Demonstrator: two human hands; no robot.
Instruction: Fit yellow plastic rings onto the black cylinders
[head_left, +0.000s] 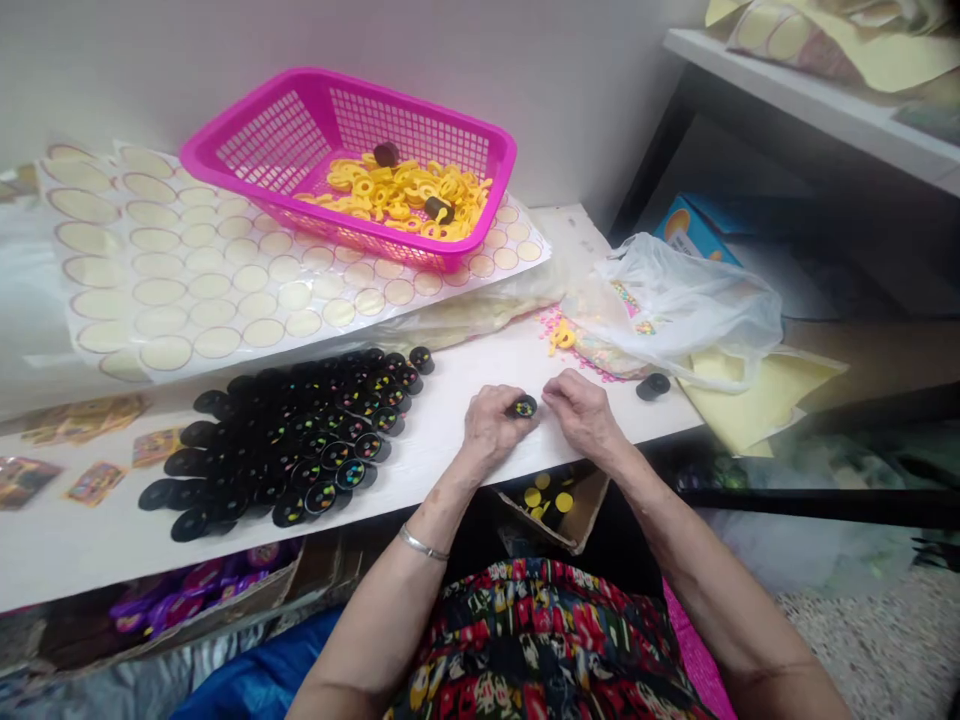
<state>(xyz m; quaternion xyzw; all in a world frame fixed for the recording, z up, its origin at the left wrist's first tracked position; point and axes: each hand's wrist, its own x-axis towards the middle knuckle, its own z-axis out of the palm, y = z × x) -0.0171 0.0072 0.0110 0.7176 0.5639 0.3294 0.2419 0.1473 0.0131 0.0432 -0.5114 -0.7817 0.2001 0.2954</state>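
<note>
My left hand [491, 425] rests on the white table [450, 440] near its front edge, its fingers closed round a small black disc with coloured dots [522, 407]. My right hand [583, 413] sits just to the right, fingers pinched together at the disc's edge; what they pinch, if anything, is too small to see. To the left lies a large cluster of black discs [300, 435] in rows, some showing coloured dots. A pink basket [345, 160] at the back holds yellow rings [397, 195] and two dark pieces.
Sheets of round stickers [210, 280] lie under and beside the basket. A clear plastic bag [675, 300] with small pink and yellow bits lies at right, one black disc [652, 386] beside it. A cardboard box [551, 505] with yellow pieces sits on my lap.
</note>
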